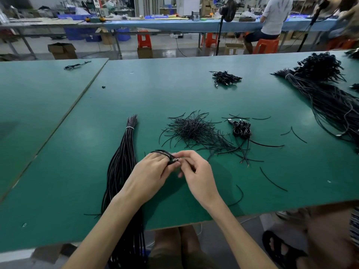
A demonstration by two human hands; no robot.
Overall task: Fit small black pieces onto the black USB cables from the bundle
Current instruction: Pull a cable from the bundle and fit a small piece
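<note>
A long bundle of black USB cables (124,158), tied with a white band near its far end, lies on the green table (77,171) and hangs over the front edge. My left hand (153,171) grips a looped black cable (163,152) with a silver plug tip at its end. My right hand (194,169) pinches that cable end from the right, fingertips meeting the left hand's. Any small black piece between the fingers is hidden. A pile of short thin black pieces (192,129) lies just beyond my hands.
A small heap of coiled cables (241,129) sits right of the pile, another heap (226,77) farther back. A big cable mass (330,94) fills the right side. Loose black strands (272,179) lie scattered. A seated person (272,18) works at the far bench.
</note>
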